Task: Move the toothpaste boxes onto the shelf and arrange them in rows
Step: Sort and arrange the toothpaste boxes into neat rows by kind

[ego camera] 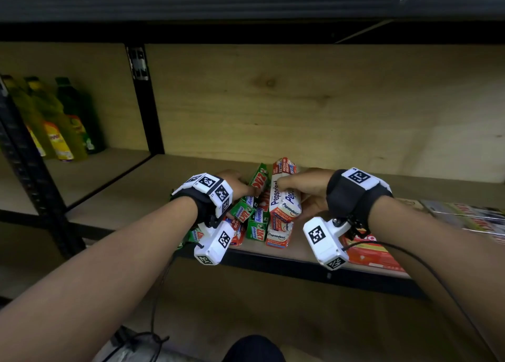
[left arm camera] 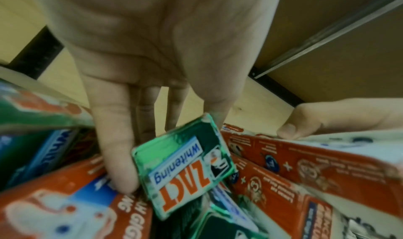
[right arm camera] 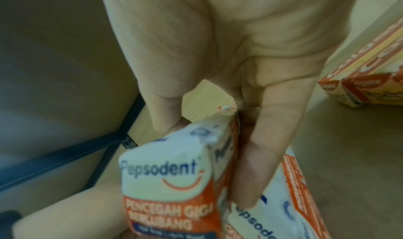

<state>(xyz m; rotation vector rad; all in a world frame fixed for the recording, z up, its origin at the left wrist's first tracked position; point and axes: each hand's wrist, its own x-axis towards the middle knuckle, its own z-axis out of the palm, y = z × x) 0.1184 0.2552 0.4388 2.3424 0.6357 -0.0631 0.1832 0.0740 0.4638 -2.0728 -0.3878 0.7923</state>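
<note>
A jumbled pile of toothpaste boxes (ego camera: pixel 258 229), green Zact and red-white Pepsodent, lies on the wooden shelf (ego camera: pixel 131 200) near its front edge. My left hand (ego camera: pixel 244 188) reaches into the pile's left side. Its fingers (left arm camera: pixel 115 156) pinch a green Zact box (left arm camera: pixel 185 170) by its near end, tilted above the others. My right hand (ego camera: pixel 292 189) grips a white and red Pepsodent box (ego camera: pixel 284 197) lying on top of the pile. The thumb lies on the box's top face and the fingers (right arm camera: pixel 257 165) run along its right side. The same box (right arm camera: pixel 167 182) fills the lower part of the right wrist view.
Yellow and green bottles (ego camera: pixel 54 121) stand in the bay to the left, behind a black upright post (ego camera: pixel 144 102). Flat red boxes (ego camera: pixel 374 252) and more packets (ego camera: pixel 464 214) lie to the right. An upper shelf (ego camera: pixel 246 1) hangs overhead. Bare board stretches behind the pile.
</note>
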